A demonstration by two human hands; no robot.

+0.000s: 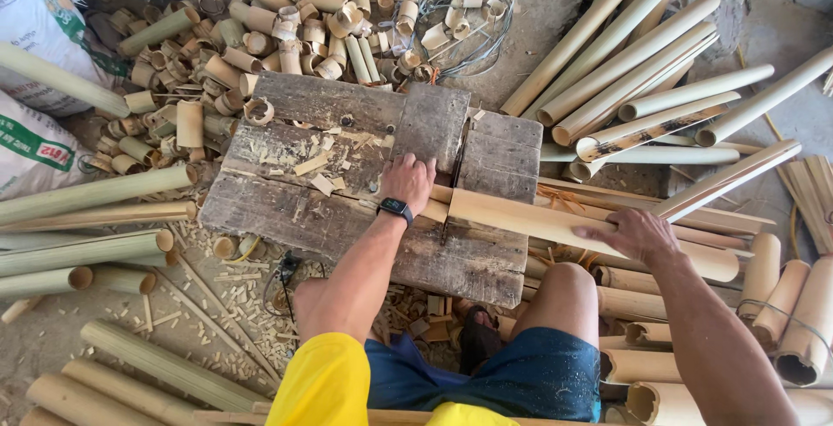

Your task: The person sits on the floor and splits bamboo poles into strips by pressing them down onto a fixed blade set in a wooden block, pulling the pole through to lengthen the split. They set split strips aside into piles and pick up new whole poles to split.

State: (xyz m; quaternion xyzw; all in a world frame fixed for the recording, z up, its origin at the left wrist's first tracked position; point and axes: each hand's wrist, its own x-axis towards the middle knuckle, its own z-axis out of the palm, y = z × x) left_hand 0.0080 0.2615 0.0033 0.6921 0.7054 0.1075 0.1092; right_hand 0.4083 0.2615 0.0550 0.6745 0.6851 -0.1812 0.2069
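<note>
A long pale bamboo pole (521, 216) lies across a worn wooden block table (330, 226), passing a thin saw blade slot (451, 192). My left hand (409, 180), with a dark watch on the wrist, presses down on the pole's short end left of the blade. My right hand (635, 233) rests flat on the pole further right, off the table's edge. My knees in blue shorts sit below the table.
A heap of short cut bamboo rings (260, 36) lies behind the table. Long bamboo poles (633, 70) fan out at upper right, more poles (78, 244) lie at left and lower left. Chips cover the ground. White sacks (35, 62) stand at far left.
</note>
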